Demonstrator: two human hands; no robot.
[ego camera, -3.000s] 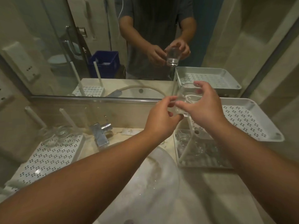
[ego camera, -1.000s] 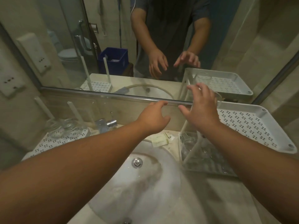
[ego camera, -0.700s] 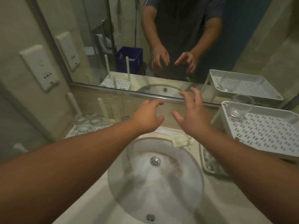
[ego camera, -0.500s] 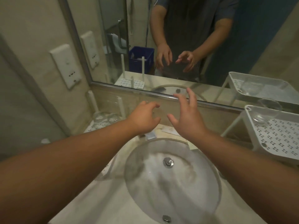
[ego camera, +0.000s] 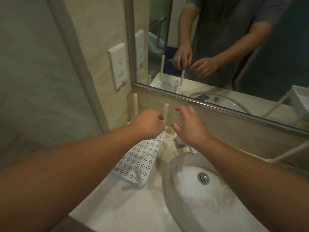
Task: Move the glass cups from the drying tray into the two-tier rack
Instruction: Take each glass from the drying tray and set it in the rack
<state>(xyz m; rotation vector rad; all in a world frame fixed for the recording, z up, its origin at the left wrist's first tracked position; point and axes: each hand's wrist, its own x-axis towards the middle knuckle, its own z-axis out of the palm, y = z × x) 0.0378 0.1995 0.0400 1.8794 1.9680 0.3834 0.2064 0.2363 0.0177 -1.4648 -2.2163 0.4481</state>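
Observation:
The white perforated drying tray [ego camera: 142, 158] lies on the counter left of the basin, with upright white posts [ego camera: 166, 113] at its corners. My left hand [ego camera: 147, 125] hovers over the tray's far end with its fingers curled downward and nothing visible in them. My right hand [ego camera: 189, 128] is just right of it, fingers spread, holding nothing. The glass cups at the tray's far end are hidden behind my hands. Of the two-tier rack, only a white leg [ego camera: 287, 154] shows at the right edge.
A round basin [ego camera: 200, 206] with a metal drain [ego camera: 203, 178] fills the counter's middle. A mirror [ego camera: 234, 47] runs along the back wall, and a wall socket [ego camera: 117, 66] sits left of it. The tap [ego camera: 179, 143] is mostly hidden under my right wrist.
A glass cup left my hands and now stands on the rack's top tier. My view and both hands then swung left, from the rack across the basin to the tray.

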